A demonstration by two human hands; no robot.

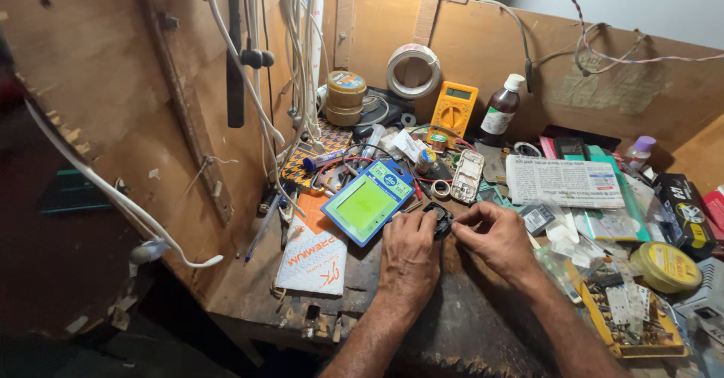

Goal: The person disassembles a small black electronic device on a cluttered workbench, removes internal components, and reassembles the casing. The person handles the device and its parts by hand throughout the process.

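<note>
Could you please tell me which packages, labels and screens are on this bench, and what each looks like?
Blue device: flat, green screen, just beyond the left hand.
Yellow multimeter: upright at the back wall, small grey display.
Brown bottle: right of the multimeter, white cap and label.
White packet: orange corner, left bench edge.
Printed paper: beyond the right hand.

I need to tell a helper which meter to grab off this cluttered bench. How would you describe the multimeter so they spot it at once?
Start at the wooden back wall of the workbench. Below the roll of white tape, left of the brown bottle, leans the multimeter. It is the only bright yellow-orange box with a round dial and small screen.
</note>
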